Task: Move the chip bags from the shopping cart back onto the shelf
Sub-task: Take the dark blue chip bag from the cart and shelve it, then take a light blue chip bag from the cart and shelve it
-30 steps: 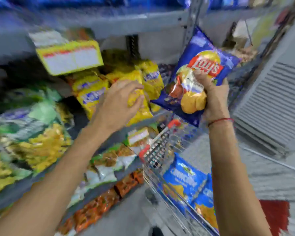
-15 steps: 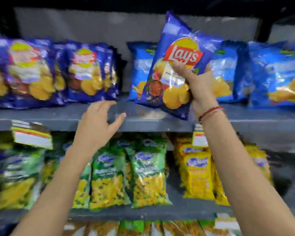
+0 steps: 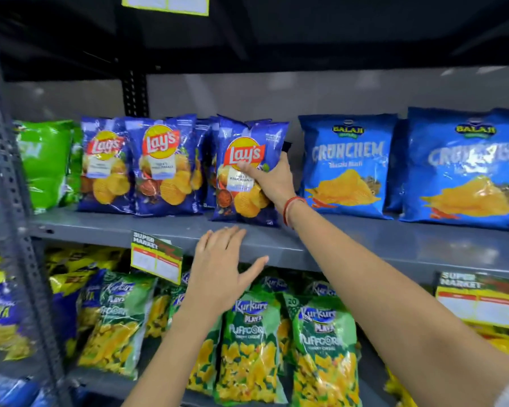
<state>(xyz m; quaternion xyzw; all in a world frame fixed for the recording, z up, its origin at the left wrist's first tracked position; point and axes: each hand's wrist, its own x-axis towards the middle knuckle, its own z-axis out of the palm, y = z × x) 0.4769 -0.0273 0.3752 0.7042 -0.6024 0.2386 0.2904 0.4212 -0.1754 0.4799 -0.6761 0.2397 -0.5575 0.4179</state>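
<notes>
Though shelved, bag within right hand.

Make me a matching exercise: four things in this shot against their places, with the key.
Things:
1. Lay's bag in the right hand
2. left hand
3. Balaji Crunchem bags
4. Kurkure Puffcorn bags

Places:
A. lower shelf
B. upper shelf, at the right
C. open, in front of the shelf edge
D. standing on the upper shelf, next to other Lay's bags

Pairs: 1-D, 2-C, 3-B, 4-A
</notes>
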